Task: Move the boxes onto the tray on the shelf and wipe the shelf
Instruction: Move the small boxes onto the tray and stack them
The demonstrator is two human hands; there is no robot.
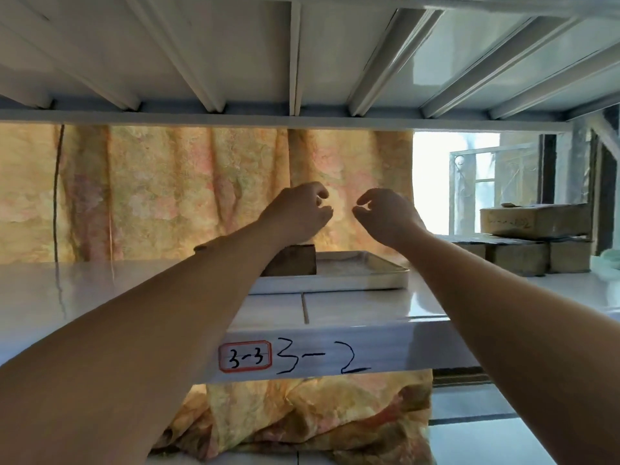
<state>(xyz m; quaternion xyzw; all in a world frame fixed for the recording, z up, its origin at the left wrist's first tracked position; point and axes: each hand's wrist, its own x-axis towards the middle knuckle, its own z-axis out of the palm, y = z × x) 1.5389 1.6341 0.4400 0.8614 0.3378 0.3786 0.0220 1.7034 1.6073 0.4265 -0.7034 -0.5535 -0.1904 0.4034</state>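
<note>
On the white shelf [100,297], centre: metal tray [362,280] holding one brown box [292,261] at its left end. Far right: stacked cardboard boxes [533,236], well apart from tray. Left hand [298,213] and right hand [385,216] raised above tray, fingers curled, empty. Risk, judged: lifting the lower boxes first could topple the stack; forearms may nudge the tray.

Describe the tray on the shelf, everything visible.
The tray is a shallow rectangular pan, pale grey and metallic-looking, with low upright walls and a rolled rim. It sits flat on the white shelf, near its middle, set back from the front edge. One brown box stands inside at its left end; the rest of the floor looks bare. The left forearm hides its left end. Neither hand touches it.
</note>
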